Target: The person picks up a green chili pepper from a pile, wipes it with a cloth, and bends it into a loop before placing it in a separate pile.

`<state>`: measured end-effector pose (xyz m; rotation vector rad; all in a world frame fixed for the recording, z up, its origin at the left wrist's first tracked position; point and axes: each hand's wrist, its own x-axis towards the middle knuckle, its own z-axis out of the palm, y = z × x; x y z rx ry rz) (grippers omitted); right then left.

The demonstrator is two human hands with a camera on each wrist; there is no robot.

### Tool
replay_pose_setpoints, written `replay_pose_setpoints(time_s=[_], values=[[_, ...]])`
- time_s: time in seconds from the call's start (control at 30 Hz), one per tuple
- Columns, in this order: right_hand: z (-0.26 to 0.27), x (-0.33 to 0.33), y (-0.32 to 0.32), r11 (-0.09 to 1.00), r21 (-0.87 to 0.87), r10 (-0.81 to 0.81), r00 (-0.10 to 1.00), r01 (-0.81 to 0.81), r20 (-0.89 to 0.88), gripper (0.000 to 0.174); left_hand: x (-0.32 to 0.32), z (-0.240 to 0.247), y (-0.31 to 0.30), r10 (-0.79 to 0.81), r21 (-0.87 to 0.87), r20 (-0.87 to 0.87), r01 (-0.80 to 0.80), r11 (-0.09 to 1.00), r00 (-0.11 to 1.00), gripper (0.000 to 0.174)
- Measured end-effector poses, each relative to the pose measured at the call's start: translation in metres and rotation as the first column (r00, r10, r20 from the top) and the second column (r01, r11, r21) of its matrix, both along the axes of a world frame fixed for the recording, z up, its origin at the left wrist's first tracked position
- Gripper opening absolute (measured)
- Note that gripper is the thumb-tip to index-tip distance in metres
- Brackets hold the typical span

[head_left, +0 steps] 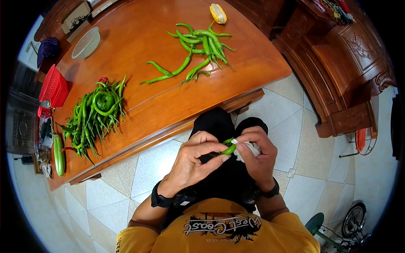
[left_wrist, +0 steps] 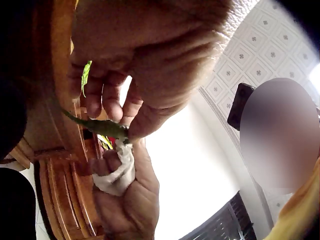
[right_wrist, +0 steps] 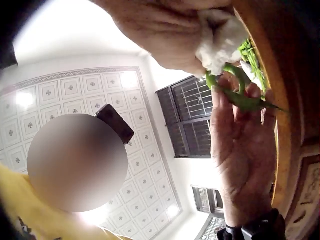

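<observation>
Over the lap, my left hand (head_left: 190,160) pinches a curved green chili pepper (head_left: 230,149) between thumb and fingers. A crumpled white cloth (head_left: 254,147) is held in my right hand (head_left: 262,160), its thumb and fingers bent around it at the pepper's stem end. In the left wrist view the pepper (left_wrist: 106,128) points its thin tip away from the cloth (left_wrist: 120,175). The right wrist view shows the pepper (right_wrist: 245,102) bent in a loop against the left fingers, the cloth (right_wrist: 222,42) right at its end.
On the wooden table (head_left: 139,38) lie a large heap of green peppers (head_left: 95,111) and a looser group of peppers (head_left: 206,44). A corn cob (head_left: 218,14), a pale basket (head_left: 86,43), a red basket (head_left: 55,86) and a long green vegetable (head_left: 58,155) are also there.
</observation>
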<state>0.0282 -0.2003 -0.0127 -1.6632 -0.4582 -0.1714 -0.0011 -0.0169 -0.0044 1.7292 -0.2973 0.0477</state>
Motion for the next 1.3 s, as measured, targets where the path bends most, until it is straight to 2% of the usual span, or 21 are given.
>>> replay_pose_setpoints(time_s=[0.1,0.2,0.3,0.37,0.57,0.83,0.93,1.03,1.3], values=[[0.002,-0.002,0.004,1.0,0.007,0.029,0.999,-0.029,0.034,0.011,0.001,0.004,-0.001,0.046,0.003,-0.051,-0.045,0.999,0.998,0.017],[0.002,-0.002,0.007,0.997,-0.011,0.074,0.995,-0.073,0.063,0.012,0.002,0.007,0.0,0.024,0.034,-0.035,-0.023,0.999,0.999,0.014],[-0.001,0.001,0.005,0.999,-0.041,-0.004,0.997,0.007,0.073,0.013,0.002,0.008,0.002,-0.013,0.058,-0.031,0.014,0.998,0.999,0.014],[-0.004,0.004,0.003,0.997,-0.056,-0.051,0.995,0.056,0.083,0.013,0.001,0.009,0.004,-0.031,0.005,-0.09,0.032,0.999,0.995,0.014],[-0.007,0.004,0.004,0.998,-0.058,-0.026,0.999,0.027,0.033,0.013,0.001,0.008,0.007,-0.05,-0.094,-0.148,0.036,0.995,0.988,0.013],[-0.005,-0.001,0.009,0.993,-0.074,0.095,0.995,-0.095,0.0,0.014,0.001,0.004,0.007,-0.039,-0.238,-0.268,-0.027,0.971,0.963,0.018],[-0.005,0.001,0.008,0.995,-0.079,0.07,0.997,-0.067,0.045,0.014,0.0,0.004,0.008,-0.056,-0.258,-0.291,-0.023,0.966,0.955,0.018],[-0.006,0.002,0.007,0.998,-0.061,-0.022,0.998,0.026,0.061,0.015,0.0,0.004,0.009,-0.083,-0.244,-0.306,0.006,0.97,0.948,0.019],[-0.005,-0.002,0.007,0.99,-0.051,0.129,0.992,-0.129,-0.008,0.013,-0.001,0.004,0.011,-0.135,-0.33,-0.312,0.026,0.944,0.941,0.02]])
